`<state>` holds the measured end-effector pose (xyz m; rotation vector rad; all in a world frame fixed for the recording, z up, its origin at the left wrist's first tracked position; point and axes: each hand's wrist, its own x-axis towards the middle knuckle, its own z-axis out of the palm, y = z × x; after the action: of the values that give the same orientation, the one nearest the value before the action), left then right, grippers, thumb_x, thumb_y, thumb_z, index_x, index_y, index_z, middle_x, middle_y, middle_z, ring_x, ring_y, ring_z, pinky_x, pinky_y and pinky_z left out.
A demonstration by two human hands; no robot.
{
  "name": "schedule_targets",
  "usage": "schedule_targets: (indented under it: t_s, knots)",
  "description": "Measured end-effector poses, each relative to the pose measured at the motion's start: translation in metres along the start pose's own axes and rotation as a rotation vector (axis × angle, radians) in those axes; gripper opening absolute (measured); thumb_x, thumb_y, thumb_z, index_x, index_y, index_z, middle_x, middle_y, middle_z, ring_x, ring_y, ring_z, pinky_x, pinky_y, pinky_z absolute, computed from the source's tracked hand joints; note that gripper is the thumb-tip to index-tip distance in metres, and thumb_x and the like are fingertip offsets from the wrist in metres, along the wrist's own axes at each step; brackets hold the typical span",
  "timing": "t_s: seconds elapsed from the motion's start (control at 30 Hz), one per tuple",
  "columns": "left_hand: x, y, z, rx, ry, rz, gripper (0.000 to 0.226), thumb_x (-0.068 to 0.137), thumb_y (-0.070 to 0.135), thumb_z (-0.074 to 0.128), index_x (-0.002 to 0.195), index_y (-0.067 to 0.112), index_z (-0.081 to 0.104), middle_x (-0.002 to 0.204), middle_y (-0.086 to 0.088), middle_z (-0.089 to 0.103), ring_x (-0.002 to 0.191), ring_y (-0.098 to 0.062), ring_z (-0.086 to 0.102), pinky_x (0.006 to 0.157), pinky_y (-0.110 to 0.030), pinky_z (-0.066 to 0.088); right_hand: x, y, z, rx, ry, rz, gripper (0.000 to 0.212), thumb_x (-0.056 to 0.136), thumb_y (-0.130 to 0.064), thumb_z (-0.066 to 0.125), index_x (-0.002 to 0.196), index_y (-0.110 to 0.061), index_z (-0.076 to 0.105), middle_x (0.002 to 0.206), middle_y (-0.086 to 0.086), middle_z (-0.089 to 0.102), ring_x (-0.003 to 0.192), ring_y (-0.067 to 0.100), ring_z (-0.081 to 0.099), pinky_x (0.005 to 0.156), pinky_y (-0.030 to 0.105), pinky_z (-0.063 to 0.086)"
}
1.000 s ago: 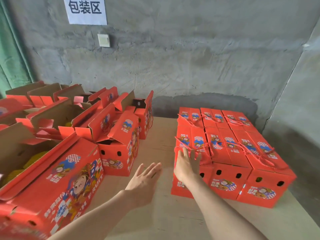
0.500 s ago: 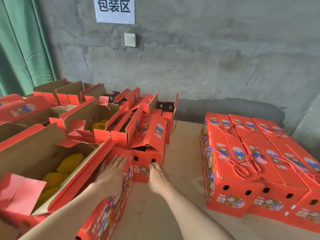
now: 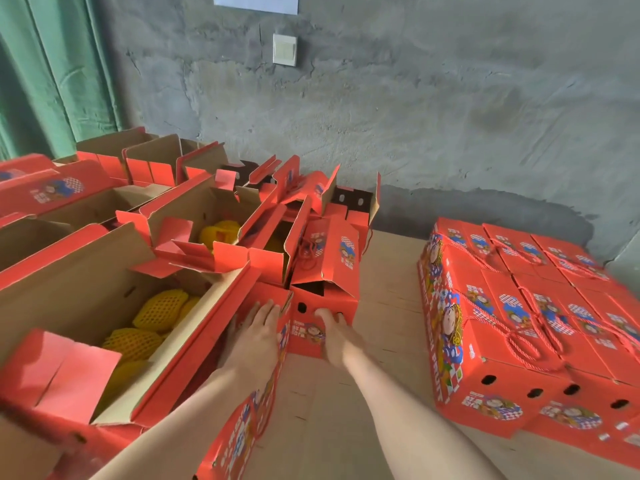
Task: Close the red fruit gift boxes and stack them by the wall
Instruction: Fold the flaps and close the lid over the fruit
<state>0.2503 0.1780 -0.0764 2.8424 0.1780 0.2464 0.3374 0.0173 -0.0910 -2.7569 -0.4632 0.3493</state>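
Flaps on the middle red box (image 3: 308,329) stand part-raised, its holed end face turned to the near side. The right hand (image 3: 335,336) lies on that face, fingers loosely apart and barely bent, covering 1 of the 2 holes. Just left, the left hand (image 3: 255,339) rests flat on the near open box (image 3: 69,299), fingers straight and together, tips at its far corner touching the middle box. A strip of bare board (image 3: 388,306) runs right to the closed boxes (image 3: 512,306), which reach the far wall (image 3: 415,116).
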Motion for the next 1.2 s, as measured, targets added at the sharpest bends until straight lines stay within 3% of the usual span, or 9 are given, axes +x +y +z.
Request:
schedule_targets:
  t_s: [0.17, 0.37, 0.47, 0.7, 0.8, 0.93, 1.03, 1.13, 1.2]
  knots:
    - [0.000, -0.005, 0.001, 0.032, 0.005, 0.004, 0.063, 0.099, 0.018, 0.038, 0.152, 0.023, 0.006, 0.159, 0.011, 0.004, 0.147, -0.010, -0.005, 0.117, -0.039, 0.001, -0.022, 0.009, 0.002, 0.132, 0.081, 0.123, 0.034, 0.083, -0.006, 0.047, 0.113, -0.019, 0.038, 0.107, 0.006, 0.054, 0.089, 0.026, 0.053, 0.074, 0.033, 0.043]
    - [-0.002, -0.001, 0.001, 0.116, 0.010, 0.023, 0.067, 0.097, 0.014, 0.043, 0.152, 0.021, 0.007, 0.160, 0.009, 0.005, 0.147, -0.012, -0.002, 0.117, -0.041, 0.002, -0.038, 0.041, -0.012, 0.199, 0.158, 0.197, 0.040, 0.090, -0.017, 0.054, 0.122, -0.004, 0.032, 0.118, 0.017, 0.053, 0.108, 0.037, 0.056, 0.086, 0.040, 0.046]
    - [-0.001, 0.001, 0.001, 0.131, 0.000, 0.019, 0.071, 0.093, 0.013, 0.048, 0.152, 0.021, 0.008, 0.160, 0.008, 0.005, 0.147, -0.012, -0.002, 0.118, -0.041, 0.003, -0.048, 0.066, -0.017, 0.247, 0.072, 0.168, 0.033, 0.090, -0.010, 0.051, 0.114, -0.008, 0.028, 0.106, 0.012, 0.047, 0.097, 0.029, 0.054, 0.086, 0.044, 0.046]
    - [0.003, -0.002, 0.002, 0.144, 0.034, 0.007, 0.066, 0.094, 0.009, 0.049, 0.151, 0.019, 0.018, 0.158, 0.005, 0.016, 0.147, -0.015, 0.008, 0.119, -0.041, 0.010, -0.091, 0.054, 0.010, 0.126, 0.117, 0.086, 0.020, 0.088, -0.014, 0.047, 0.099, -0.017, 0.030, 0.099, 0.007, 0.047, 0.083, 0.025, 0.051, 0.067, 0.029, 0.033]
    - [0.001, 0.001, -0.004, 0.279, 0.012, 0.030, 0.073, 0.091, 0.014, 0.053, 0.151, 0.018, 0.013, 0.159, 0.002, 0.014, 0.147, -0.017, 0.007, 0.119, -0.043, 0.008, -0.121, 0.058, 0.008, 0.061, 0.111, 0.013, 0.017, 0.089, -0.015, 0.048, 0.099, -0.017, 0.034, 0.111, 0.009, 0.052, 0.091, 0.026, 0.053, 0.070, 0.029, 0.033]
    - [-0.011, 0.023, -0.011, 0.483, -0.104, 0.105, 0.090, 0.087, 0.021, 0.059, 0.151, 0.011, -0.003, 0.160, -0.006, -0.003, 0.147, -0.023, -0.005, 0.117, -0.049, -0.002, -0.168, 0.084, -0.002, 0.099, 0.090, -0.034, 0.008, 0.094, -0.019, 0.044, 0.095, -0.018, 0.036, 0.098, 0.000, 0.047, 0.084, 0.020, 0.045, 0.072, 0.032, 0.035]
    - [-0.031, 0.058, -0.001, 0.299, -0.074, 0.118, 0.055, 0.101, 0.022, 0.028, 0.151, 0.013, 0.007, 0.160, -0.001, 0.002, 0.147, -0.018, 0.000, 0.118, -0.044, 0.003, -0.204, 0.112, -0.007, 0.161, 0.099, -0.005, 0.021, 0.096, -0.038, 0.042, 0.091, -0.018, 0.041, 0.089, -0.004, 0.050, 0.080, 0.016, 0.045, 0.068, 0.029, 0.031]
    - [-0.051, 0.099, 0.009, 0.051, -0.067, 0.129, 0.050, 0.101, 0.024, 0.025, 0.150, 0.015, 0.017, 0.159, -0.001, 0.011, 0.147, -0.016, 0.007, 0.118, -0.039, 0.007, -0.237, 0.143, -0.009, 0.324, 0.178, 0.010, 0.034, 0.097, -0.045, 0.042, 0.078, -0.018, 0.046, 0.072, -0.007, 0.051, 0.066, 0.007, 0.046, 0.064, 0.028, 0.035]
    - [-0.060, 0.122, 0.010, -0.022, -0.018, 0.138, 0.049, 0.102, 0.028, 0.027, 0.149, 0.013, 0.023, 0.158, -0.003, 0.018, 0.146, -0.017, 0.014, 0.117, -0.038, 0.012, -0.259, 0.164, -0.007, 0.429, 0.248, 0.020, 0.037, 0.097, -0.043, 0.045, 0.067, -0.022, 0.041, 0.057, -0.010, 0.040, 0.052, 0.002, 0.037, 0.056, 0.023, 0.030]
